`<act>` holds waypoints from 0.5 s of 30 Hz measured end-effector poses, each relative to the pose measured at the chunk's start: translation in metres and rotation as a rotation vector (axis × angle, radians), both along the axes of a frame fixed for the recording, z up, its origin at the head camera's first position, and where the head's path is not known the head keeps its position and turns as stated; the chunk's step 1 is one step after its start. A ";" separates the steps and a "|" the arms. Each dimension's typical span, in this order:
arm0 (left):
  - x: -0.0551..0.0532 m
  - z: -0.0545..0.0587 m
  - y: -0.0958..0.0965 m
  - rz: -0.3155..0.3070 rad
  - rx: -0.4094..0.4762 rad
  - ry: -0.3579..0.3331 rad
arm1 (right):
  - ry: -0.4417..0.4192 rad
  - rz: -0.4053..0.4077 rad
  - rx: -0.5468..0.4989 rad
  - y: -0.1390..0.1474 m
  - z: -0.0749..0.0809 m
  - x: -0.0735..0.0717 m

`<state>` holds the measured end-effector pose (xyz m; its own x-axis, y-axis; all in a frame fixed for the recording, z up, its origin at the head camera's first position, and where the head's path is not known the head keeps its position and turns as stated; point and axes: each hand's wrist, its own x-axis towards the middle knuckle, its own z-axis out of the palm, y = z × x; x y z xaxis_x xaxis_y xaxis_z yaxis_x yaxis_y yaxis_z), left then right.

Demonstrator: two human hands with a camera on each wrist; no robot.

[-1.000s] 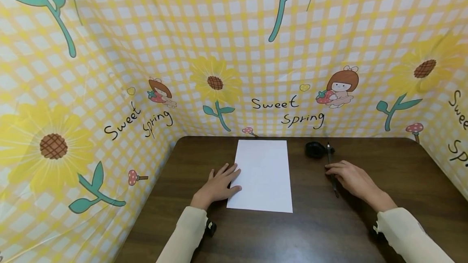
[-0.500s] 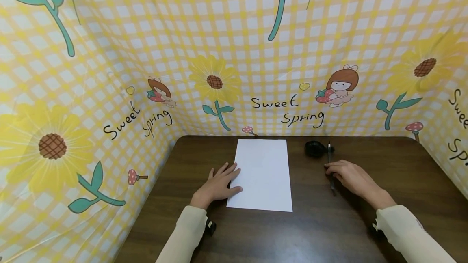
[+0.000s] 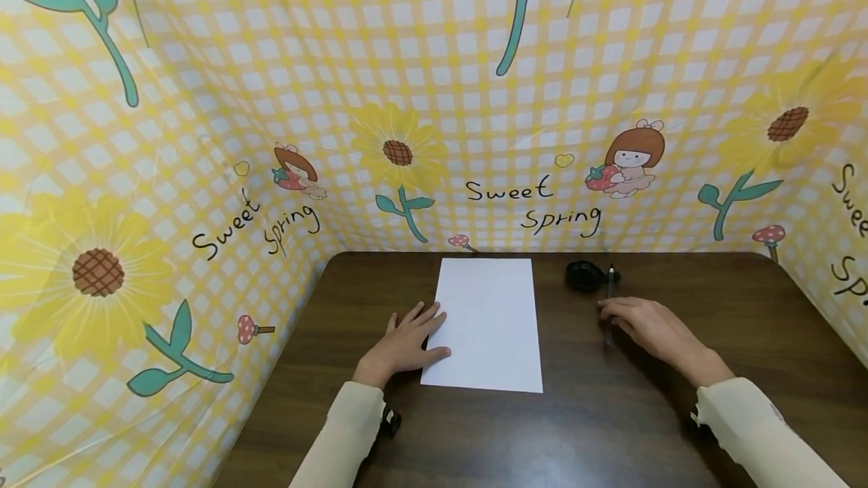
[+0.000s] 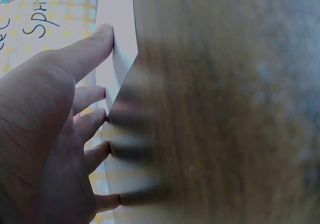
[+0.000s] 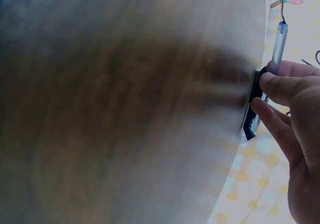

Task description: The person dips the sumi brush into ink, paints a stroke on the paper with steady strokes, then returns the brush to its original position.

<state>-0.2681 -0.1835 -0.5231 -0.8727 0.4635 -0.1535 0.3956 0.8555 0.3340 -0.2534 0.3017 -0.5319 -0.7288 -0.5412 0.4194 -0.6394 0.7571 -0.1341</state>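
In the head view my left hand lies with fingers spread on the left edge of a blank white sheet of paper; the left wrist view shows its fingertips at that edge. My right hand pinches a slim dark writing brush between thumb and fingers, right of the paper. The brush's far end, with a thin cord loop, shows in the right wrist view. Its near end is blurred. Just beyond the hand sits a small rounded black object, its kind unclear, partly behind the brush.
A dark brown wooden table bears everything. Yellow checked cloth printed with flowers and lettering hangs behind it and at both sides, meeting the table's back edge. Black wrist bands show below both sleeves.
The near end of the brush has swung leftward and its shaft now stands straighter in the head view. My right hand has shifted slightly left. The left hand and paper stay put.
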 end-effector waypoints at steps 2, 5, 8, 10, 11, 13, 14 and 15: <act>0.000 0.000 0.000 0.001 0.003 0.001 | 0.016 0.009 -0.008 0.000 0.000 -0.001; 0.000 0.000 0.000 0.001 0.004 0.001 | 0.046 0.022 -0.013 0.000 0.000 -0.002; -0.001 -0.001 0.000 -0.002 0.003 0.001 | 0.073 0.032 -0.020 0.000 0.001 -0.003; -0.001 -0.002 -0.001 -0.003 -0.001 0.000 | 0.092 0.039 -0.030 0.000 0.002 -0.003; -0.001 -0.002 -0.001 -0.004 -0.003 0.000 | 0.103 0.040 -0.036 0.000 0.002 -0.003; -0.001 -0.002 -0.001 -0.003 -0.004 0.002 | 0.123 0.048 -0.053 0.000 0.004 -0.004; -0.001 -0.002 -0.001 -0.003 -0.005 0.001 | 0.134 0.052 -0.061 0.000 0.005 -0.004; -0.001 -0.002 0.000 -0.002 -0.004 0.001 | 0.142 0.055 -0.070 0.000 0.006 -0.004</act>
